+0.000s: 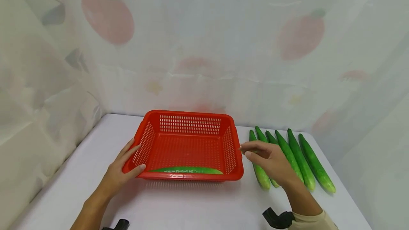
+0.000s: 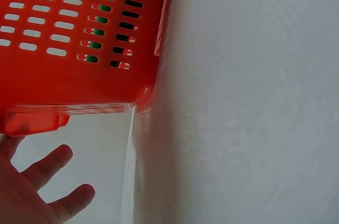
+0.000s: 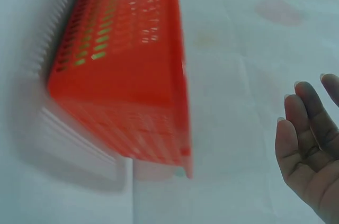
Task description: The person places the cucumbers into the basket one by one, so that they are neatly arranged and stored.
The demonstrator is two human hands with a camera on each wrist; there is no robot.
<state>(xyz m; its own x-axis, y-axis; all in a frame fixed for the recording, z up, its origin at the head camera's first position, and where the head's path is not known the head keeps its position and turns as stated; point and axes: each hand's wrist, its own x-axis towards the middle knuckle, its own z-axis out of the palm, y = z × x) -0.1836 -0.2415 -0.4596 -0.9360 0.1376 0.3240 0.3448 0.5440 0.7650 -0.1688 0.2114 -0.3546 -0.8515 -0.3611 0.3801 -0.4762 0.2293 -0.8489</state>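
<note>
At six o'clock in the head view's red slotted plastic basket (image 1: 187, 148), one long green cucumber (image 1: 188, 170) is laid; loading seems underway, another pick needed. Left wrist: rim (image 2: 34, 123) touched by spread left grip (image 2: 24, 192). Right wrist: right grip (image 3: 310, 152) relaxed, empty.

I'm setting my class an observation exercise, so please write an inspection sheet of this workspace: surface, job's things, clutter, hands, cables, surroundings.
Surface: white tabletop.
Job's things: red basket with one cucumber along its near side; row of six cucumbers to its right, some partly hidden.
Clutter: nothing seen.
Hands: left hand touches the basket's left rim; right hand, near the right rim, holds nothing.
Cables: nothing seen.
Surroundings: pale sheet printed with faded red shapes.
</note>
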